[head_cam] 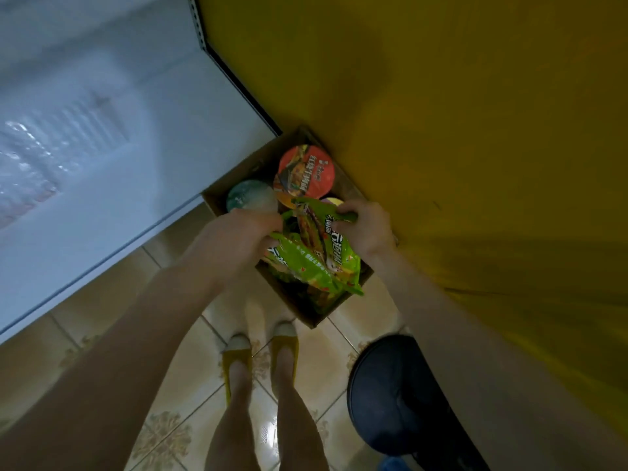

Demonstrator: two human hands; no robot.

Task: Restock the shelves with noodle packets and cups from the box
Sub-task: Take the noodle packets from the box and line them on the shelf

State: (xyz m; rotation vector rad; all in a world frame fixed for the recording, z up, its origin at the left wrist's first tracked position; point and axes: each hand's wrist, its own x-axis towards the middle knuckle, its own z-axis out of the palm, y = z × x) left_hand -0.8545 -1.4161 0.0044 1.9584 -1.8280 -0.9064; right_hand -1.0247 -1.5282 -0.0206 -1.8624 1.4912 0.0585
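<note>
The left hand (249, 234) and the right hand (366, 229) each squeeze a side of the bunch of shiny green plastic noodle packets (317, 265) sitting in the brown cardboard box (244, 168) on the floor (323, 355), and I think a slippery one could slide out when lifted.

tiled floor (170, 433) carries an open cardboard box (238, 171), set against a yellow wall (475, 130); a dark round stool (390, 396) nearby.

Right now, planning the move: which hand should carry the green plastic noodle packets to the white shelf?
Probably left hand: both grip the green plastic noodle packets, but it's nearer the white shelf.
</note>
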